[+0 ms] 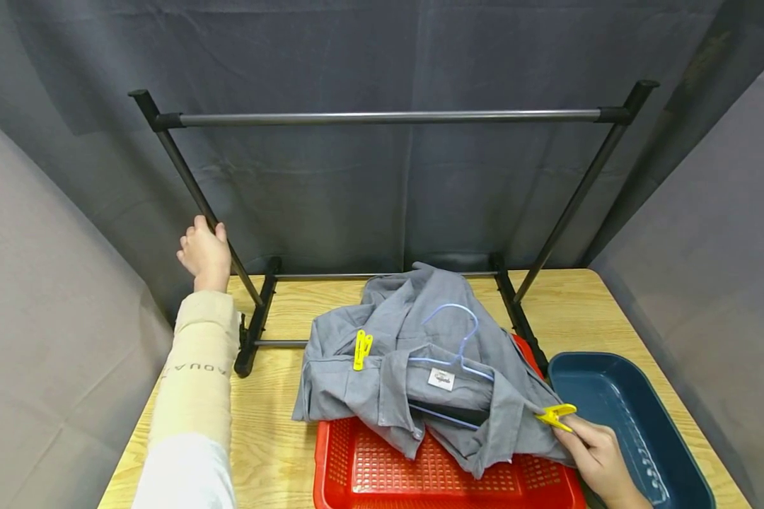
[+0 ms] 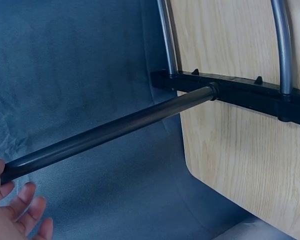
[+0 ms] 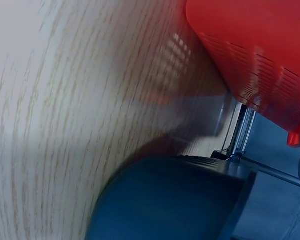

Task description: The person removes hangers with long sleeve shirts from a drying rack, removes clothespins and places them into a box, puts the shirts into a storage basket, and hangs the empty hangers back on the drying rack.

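Observation:
A grey collared shirt [image 1: 356, 396] lies over the red basket [image 1: 433, 481], with a light blue hanger [image 1: 461, 364] inside its collar. One yellow clothespin [image 1: 361, 350] is clipped on the shirt's left part. At the right side, my right hand [image 1: 601, 452] pinches a second yellow clothespin [image 1: 555, 416], and the cloth there is drawn into a crease. The right wrist view does not show this grip. My left hand [image 1: 205, 251] holds the left post [image 2: 110, 127] of the black rack. In the left wrist view the other left fingers [image 2: 32, 210] curl loosely below the post.
A metal crossbar [image 1: 388, 118] spans the rack's top. A dark blue tray [image 1: 617, 424] stands right of the red basket. The rack's feet [image 1: 257, 325] rest on the wooden table [image 1: 267, 438]. Grey cloth walls [image 1: 331, 198] surround the back and sides.

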`<state>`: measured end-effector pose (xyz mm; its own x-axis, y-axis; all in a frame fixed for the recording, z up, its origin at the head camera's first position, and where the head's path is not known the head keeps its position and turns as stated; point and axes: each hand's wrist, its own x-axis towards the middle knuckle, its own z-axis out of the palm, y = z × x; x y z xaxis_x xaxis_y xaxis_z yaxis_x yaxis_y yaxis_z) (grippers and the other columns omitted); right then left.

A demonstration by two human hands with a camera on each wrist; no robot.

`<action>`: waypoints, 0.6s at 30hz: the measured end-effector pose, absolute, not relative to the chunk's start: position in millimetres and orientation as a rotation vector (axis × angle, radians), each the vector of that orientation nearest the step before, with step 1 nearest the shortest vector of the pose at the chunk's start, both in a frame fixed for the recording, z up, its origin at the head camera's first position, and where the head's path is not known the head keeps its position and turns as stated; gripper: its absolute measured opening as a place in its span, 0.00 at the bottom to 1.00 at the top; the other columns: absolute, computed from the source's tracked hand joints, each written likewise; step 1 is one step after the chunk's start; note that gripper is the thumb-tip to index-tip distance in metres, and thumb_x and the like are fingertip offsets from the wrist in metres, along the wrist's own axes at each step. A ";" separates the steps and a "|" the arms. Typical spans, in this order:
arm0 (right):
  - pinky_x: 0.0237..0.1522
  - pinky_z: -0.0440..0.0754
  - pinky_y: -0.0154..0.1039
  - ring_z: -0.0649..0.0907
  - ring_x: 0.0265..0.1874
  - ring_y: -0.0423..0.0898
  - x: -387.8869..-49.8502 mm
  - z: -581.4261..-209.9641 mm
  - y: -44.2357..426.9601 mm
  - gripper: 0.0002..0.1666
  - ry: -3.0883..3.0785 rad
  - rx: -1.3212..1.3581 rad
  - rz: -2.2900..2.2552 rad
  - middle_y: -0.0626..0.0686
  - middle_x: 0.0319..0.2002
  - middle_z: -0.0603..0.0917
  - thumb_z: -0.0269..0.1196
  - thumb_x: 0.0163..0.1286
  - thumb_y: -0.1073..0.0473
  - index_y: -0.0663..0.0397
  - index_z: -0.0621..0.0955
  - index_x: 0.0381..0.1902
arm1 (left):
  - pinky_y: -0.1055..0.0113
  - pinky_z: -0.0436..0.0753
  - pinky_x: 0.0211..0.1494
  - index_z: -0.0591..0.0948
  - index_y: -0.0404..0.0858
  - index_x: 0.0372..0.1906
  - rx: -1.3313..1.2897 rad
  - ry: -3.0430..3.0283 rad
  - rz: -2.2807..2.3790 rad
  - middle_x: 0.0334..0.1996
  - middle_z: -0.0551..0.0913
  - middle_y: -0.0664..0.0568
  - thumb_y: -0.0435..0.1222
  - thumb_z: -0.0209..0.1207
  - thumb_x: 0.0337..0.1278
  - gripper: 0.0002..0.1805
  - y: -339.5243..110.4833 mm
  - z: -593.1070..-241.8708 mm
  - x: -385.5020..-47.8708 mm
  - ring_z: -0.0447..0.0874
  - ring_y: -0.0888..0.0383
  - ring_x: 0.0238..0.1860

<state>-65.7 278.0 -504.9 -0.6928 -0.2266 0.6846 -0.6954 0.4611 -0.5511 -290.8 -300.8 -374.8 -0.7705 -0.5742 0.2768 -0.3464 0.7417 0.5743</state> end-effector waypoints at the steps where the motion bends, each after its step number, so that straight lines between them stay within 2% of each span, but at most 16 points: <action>1: 0.28 0.71 0.24 0.74 0.25 0.29 -66.4 -505.4 277.7 0.25 -2.168 0.775 1.172 0.44 0.25 0.78 0.55 0.37 0.89 0.57 0.78 0.26 | 0.44 0.63 0.54 0.66 0.35 0.60 0.699 -2.498 -0.706 0.55 0.71 0.35 0.46 0.43 0.67 0.24 -300.9 -374.8 -290.5 0.67 0.37 0.56; 7: 0.26 0.70 0.24 0.73 0.23 0.31 -68.6 -505.3 275.3 0.23 -2.112 0.804 1.193 0.47 0.22 0.76 0.54 0.35 0.90 0.59 0.77 0.22 | 0.44 0.64 0.54 0.67 0.34 0.58 0.686 -2.463 -0.753 0.54 0.72 0.34 0.45 0.45 0.66 0.23 -300.3 -375.1 -289.5 0.68 0.37 0.55; 12: 0.22 0.66 0.25 0.69 0.20 0.29 -67.9 -502.5 274.1 0.25 -2.170 0.778 1.174 0.43 0.18 0.71 0.55 0.35 0.90 0.56 0.75 0.21 | 0.43 0.64 0.54 0.67 0.34 0.57 0.648 -2.440 -0.804 0.53 0.72 0.34 0.45 0.45 0.65 0.23 -299.9 -377.5 -287.2 0.68 0.37 0.55; 18: 0.22 0.64 0.25 0.68 0.19 0.30 -69.4 -502.1 274.2 0.24 -2.169 0.790 1.190 0.43 0.18 0.69 0.54 0.37 0.90 0.57 0.75 0.21 | 0.44 0.62 0.57 0.59 0.35 0.63 0.645 -2.401 -0.850 0.59 0.65 0.36 0.46 0.45 0.64 0.28 -295.3 -379.5 -282.5 0.63 0.39 0.59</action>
